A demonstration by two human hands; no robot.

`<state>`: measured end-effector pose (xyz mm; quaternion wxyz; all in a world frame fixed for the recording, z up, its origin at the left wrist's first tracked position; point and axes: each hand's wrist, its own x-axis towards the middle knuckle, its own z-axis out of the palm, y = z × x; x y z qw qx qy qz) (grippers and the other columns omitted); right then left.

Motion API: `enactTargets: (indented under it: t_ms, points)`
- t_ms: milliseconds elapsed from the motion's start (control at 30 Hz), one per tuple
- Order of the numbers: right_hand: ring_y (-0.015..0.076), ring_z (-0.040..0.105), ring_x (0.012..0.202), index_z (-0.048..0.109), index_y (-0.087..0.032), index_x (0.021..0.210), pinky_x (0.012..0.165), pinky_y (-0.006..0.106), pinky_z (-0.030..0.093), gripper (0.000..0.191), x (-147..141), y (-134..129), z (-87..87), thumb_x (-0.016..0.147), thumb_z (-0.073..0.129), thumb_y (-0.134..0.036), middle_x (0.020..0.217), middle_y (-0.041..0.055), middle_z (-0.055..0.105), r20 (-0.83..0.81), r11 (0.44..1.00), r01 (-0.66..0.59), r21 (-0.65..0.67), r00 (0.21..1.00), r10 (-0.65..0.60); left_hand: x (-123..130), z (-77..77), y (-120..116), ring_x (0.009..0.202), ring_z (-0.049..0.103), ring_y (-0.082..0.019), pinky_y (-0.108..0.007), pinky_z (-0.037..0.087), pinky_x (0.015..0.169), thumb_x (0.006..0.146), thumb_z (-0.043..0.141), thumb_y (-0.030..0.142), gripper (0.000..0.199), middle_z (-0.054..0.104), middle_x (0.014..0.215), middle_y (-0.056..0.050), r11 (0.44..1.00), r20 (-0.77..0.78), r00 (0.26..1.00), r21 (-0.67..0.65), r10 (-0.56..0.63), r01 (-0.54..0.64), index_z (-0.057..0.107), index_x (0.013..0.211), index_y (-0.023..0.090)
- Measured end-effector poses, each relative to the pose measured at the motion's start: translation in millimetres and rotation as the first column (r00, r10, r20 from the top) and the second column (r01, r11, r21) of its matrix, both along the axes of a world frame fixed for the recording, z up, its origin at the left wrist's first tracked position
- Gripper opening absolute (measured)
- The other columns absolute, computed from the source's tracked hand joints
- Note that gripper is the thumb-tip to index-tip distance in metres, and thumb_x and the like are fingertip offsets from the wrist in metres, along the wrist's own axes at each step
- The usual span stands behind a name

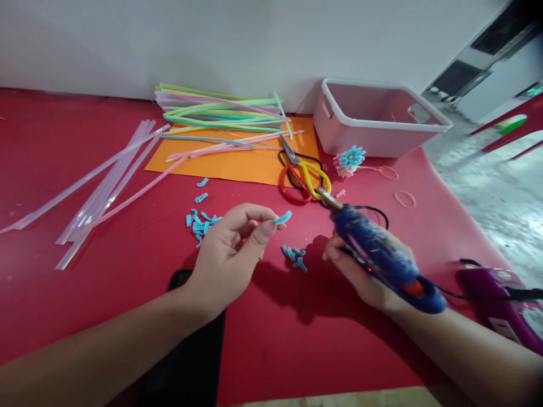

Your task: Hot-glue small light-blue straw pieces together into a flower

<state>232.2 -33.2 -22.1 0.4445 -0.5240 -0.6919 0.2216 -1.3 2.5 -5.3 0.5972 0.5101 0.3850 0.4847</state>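
Note:
Between the thumb and fingertips of my left hand (pixel 237 249) is a short blue piece of pipe cleaner (pixel 283 217), its free end pointing right. My right hand (pixel 360 277) is wrapped round a blue glue gun (pixel 375 249), whose metal nozzle (pixel 328 199) points up and left, apart from the blue piece. A loose pile of short blue pipe cleaner pieces (pixel 199 226) lies left of my left hand, partly hidden by it. Several more blue pieces (pixel 294 255) lie on the table between my hands.
Scissors (pixel 299 175) and long pipe cleaners (pixel 224 113) lie on orange paper (pixel 254 172). Glue sticks (pixel 114 181) are at left. A pink bin (pixel 369 135) stands behind a pipe cleaner flower (pixel 352 158). A dark phone (pixel 190 350) lies under my left forearm; a purple device (pixel 500 299) sits right.

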Motion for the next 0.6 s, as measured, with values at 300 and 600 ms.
enactTargets:
  t_ms: [300,600]
  points:
    - [0.0092,0.052,0.047,0.057,-0.025,0.09,0.045,0.023,0.043,0.015,-7.9,1.6,10.7,0.084,0.068,-0.016,0.069,-0.0039,0.063,0.195,0.988,-0.118,0.102,0.976,0.097,1.1,5.5,2.3,0.046,0.044,0.0,-0.009,0.034,0.04,0.08,0.085,0.034,0.019,0.074,0.081,0.003,0.947,0.313,0.948,-0.283,-0.056,0.149,0.071,0.083,0.021]
    - [0.0179,0.062,0.066,0.059,-0.026,0.093,0.057,0.03,0.048,0.015,-1.7,-3.3,1.6,0.087,0.068,-0.016,0.078,0.0008,0.062,0.073,0.98,-0.196,0.029,0.978,0.194,1.9,4.8,3.3,0.048,0.042,-0.002,-0.012,0.033,0.04,0.082,0.083,0.036,0.021,0.071,0.078,0.003,0.962,0.274,0.959,-0.239,-0.068,0.136,0.07,0.085,0.02]
